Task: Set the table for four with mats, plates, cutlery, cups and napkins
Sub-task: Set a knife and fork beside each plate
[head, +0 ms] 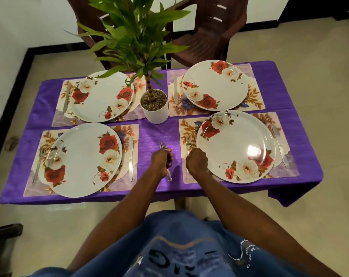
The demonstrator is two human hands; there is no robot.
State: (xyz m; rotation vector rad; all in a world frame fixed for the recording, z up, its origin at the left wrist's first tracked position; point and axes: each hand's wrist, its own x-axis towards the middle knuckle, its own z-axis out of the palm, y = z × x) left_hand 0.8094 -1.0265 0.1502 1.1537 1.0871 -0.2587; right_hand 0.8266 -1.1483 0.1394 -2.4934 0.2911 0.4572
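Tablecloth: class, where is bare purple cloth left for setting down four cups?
Free: the centre strip of tablecloth between the near mats, below the plant pot; also the far-right edge. Crowded: the mats, mostly covered by plates and cutlery.

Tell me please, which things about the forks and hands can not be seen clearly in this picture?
- Head view: the left hand hides how many forks it grips.
- The right hand covers the handle of the fork beside the near right plate; whether it grips or has released it is hidden.
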